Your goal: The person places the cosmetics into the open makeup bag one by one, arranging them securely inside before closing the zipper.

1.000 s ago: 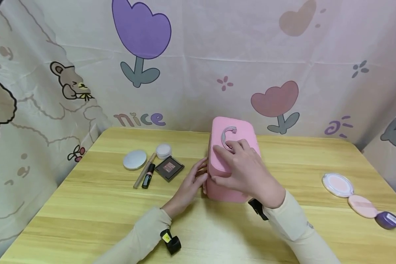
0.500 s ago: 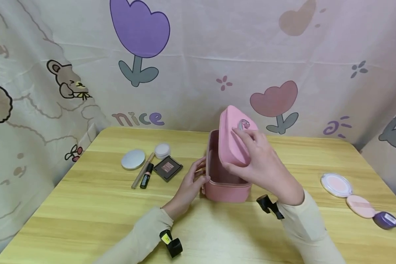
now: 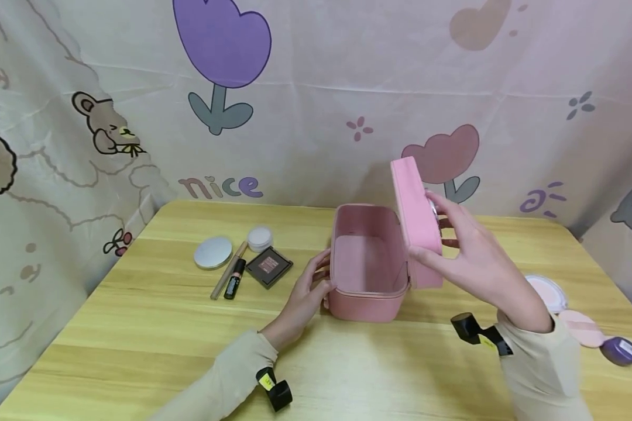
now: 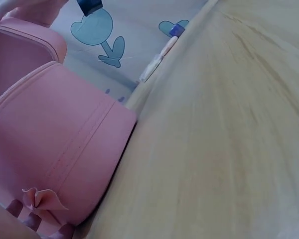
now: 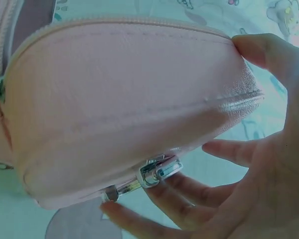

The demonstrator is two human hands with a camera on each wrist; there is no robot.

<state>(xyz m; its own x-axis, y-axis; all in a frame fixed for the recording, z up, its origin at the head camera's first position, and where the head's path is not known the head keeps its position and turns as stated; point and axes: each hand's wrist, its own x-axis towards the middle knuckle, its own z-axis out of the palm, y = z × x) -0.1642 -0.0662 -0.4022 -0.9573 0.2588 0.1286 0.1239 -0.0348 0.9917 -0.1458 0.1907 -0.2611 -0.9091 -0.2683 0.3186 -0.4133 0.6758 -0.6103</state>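
Note:
A pink zippered cosmetic case (image 3: pixel 366 308) stands on the table with its lid (image 3: pixel 417 204) swung up to the right, and its inside shows bare. My left hand (image 3: pixel 301 301) holds the case's left side, thumb at the front rim; the left wrist view shows fingertips near a small pink bow (image 4: pixel 42 199). My right hand (image 3: pixel 476 266) grips the lid, thumb on its edge and other fingers at its outer face. In the right wrist view those fingers lie around a silvery handle (image 5: pixel 152 172).
Left of the case lie a round silver compact (image 3: pixel 213 252), a pencil (image 3: pixel 223 280), a black tube (image 3: pixel 234 279), a small white jar (image 3: pixel 260 238) and a dark square palette (image 3: pixel 269 266). At right are an open pink compact (image 3: pixel 581 328) and a purple item (image 3: pixel 621 351).
My right hand has swung the lid from shut over the case to upright at its right, baring the inside. The left hand has stayed at the case's left side.

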